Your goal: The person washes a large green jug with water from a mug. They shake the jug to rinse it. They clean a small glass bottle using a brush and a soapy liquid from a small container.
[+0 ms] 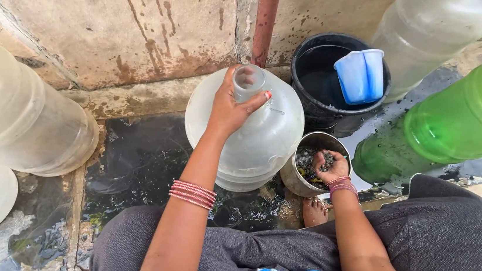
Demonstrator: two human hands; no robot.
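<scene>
A large clear plastic water jug [258,134] stands upright on the wet stone floor in front of me. My left hand [231,106] grips its open neck from the left side. Just to its right sits a small steel pot [295,177] holding dark wet scrubbing material. My right hand [332,167] reaches into that pot with fingers curled around a clump of the dark material. Red bangles ring both wrists. My knees in grey cloth frame the lower part of the view, and a bare foot shows beside the pot.
A black bucket [314,96] with a blue plastic mug [360,75] stands behind the pot. A green jug [457,117] lies at right, another clear jug [436,16] leans at the back right, and more clear jugs [21,115] lie at left. A stained wall and rusty pipe [266,15] stand behind.
</scene>
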